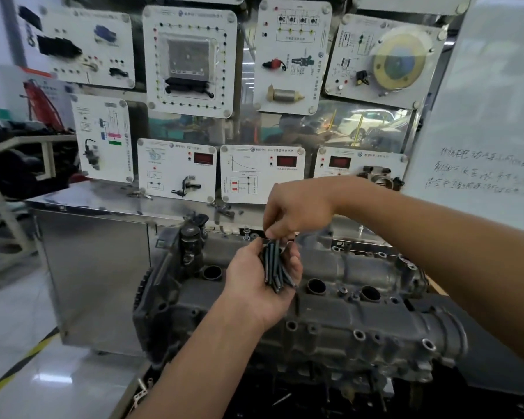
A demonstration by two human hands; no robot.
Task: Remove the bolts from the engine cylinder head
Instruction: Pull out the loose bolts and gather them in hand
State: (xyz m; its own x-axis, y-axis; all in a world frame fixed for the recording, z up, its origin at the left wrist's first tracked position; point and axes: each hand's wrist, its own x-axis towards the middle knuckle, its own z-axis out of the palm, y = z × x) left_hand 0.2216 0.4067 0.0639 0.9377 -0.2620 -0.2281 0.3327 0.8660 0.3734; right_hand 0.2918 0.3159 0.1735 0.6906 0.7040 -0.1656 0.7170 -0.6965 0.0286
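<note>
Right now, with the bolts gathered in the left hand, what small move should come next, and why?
Probably the right hand should release its pinch on the tops of the bolts, leaving them in the left hand, which grips the bundle. Then it is free to check the cylinder head: the near holes look empty, the far side is partly hidden.

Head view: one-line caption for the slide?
Left hand holds a bundle of bolts above the engine cylinder head while right hand pinches their tops.
</note>
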